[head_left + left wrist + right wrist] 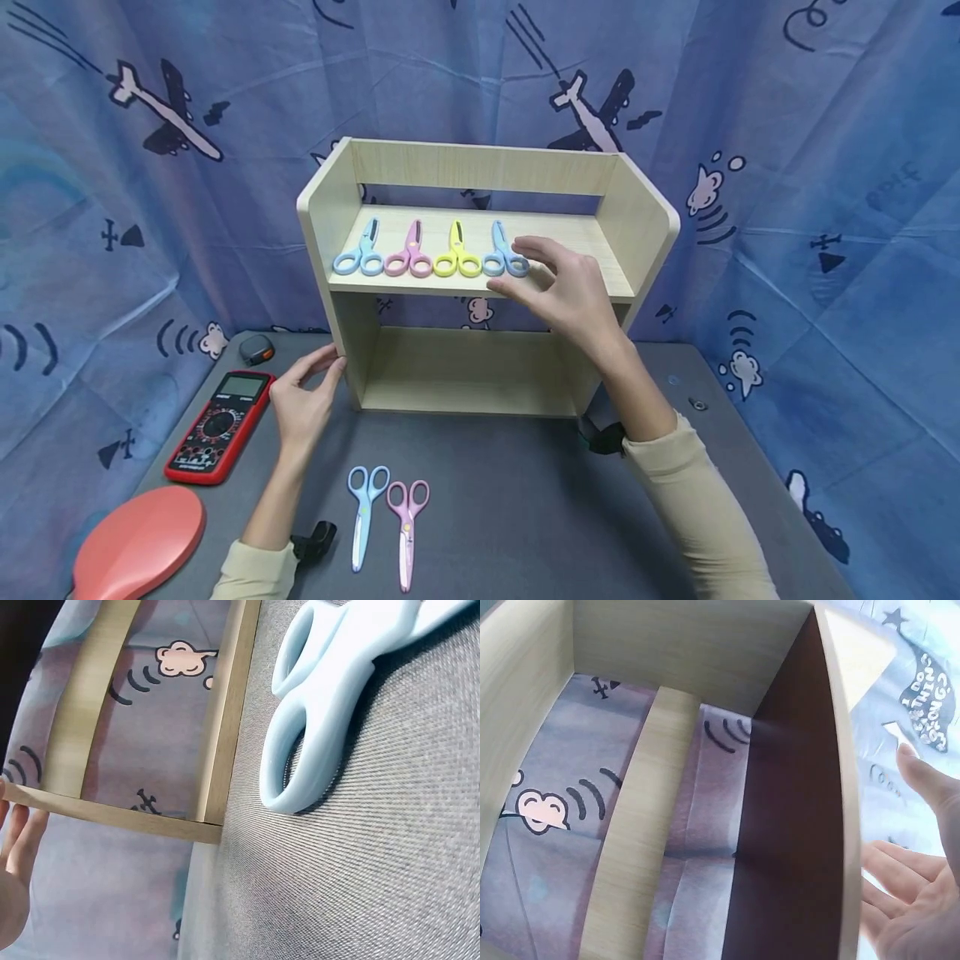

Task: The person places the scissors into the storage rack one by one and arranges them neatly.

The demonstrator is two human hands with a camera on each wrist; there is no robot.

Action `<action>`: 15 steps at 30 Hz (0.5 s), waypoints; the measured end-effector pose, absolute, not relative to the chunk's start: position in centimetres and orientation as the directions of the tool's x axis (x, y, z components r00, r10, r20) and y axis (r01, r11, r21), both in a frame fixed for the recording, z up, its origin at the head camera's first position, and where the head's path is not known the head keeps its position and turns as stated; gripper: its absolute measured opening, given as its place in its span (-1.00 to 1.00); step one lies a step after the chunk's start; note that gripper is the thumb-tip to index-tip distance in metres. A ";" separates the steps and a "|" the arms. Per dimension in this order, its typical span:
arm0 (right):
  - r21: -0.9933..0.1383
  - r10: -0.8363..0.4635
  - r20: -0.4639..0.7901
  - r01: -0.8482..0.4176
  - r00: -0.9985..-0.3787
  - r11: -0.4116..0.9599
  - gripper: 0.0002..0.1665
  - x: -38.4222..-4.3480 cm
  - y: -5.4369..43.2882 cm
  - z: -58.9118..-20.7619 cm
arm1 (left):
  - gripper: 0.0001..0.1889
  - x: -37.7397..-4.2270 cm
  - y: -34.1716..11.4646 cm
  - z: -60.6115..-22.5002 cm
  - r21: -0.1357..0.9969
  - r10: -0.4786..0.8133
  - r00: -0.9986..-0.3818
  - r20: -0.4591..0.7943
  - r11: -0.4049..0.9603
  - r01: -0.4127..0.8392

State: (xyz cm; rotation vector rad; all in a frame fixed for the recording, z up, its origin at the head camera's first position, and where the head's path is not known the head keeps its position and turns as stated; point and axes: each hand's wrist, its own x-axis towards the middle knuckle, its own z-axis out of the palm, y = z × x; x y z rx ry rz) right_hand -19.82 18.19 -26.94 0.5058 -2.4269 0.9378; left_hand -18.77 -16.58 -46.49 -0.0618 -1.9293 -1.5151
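Note:
On the upper board of a pale wooden shelf point(480, 371), blue scissors point(368, 250), pink scissors point(409, 252), yellow scissors point(457, 252) and a second blue pair point(501, 254) lie in a row, handles frontward. Beside that second blue pair is my right hand point(566, 287), thumb and fingers spread with nothing between them. In the right wrist view the right hand point(911, 881) shows beyond the board's edge; the scissors are hidden there. My left hand point(303, 400) touches the shelf's left side panel with its fingertips, as the left wrist view also shows point(19, 862).
Light-blue scissors point(363, 512) and pink scissors point(407, 529) lie on the grey table, handles toward the shelf. At left are a red multimeter point(219, 429), a dark tape measure point(257, 350) and a coral oval object point(138, 542). A small round metal piece point(698, 404) lies right.

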 end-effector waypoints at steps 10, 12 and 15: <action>-0.451 -0.285 0.666 -0.676 -0.690 0.583 -0.30 -14.9 17.1 -30.1 | -0.72 -18.8 -16.6 -46.5 0.844 -0.353 -0.772 0.528 0.323 0.429; -0.481 -0.321 0.633 -0.682 -0.705 0.551 -0.30 -14.0 16.7 -30.9 | -0.72 -18.8 -16.6 -46.5 0.844 -0.354 -0.773 0.526 0.324 0.426; -0.559 -0.379 0.557 -0.672 -0.739 0.486 -0.33 -13.0 16.2 -32.4 | -0.72 -18.8 -16.6 -46.5 0.848 -0.356 -0.776 0.521 0.322 0.422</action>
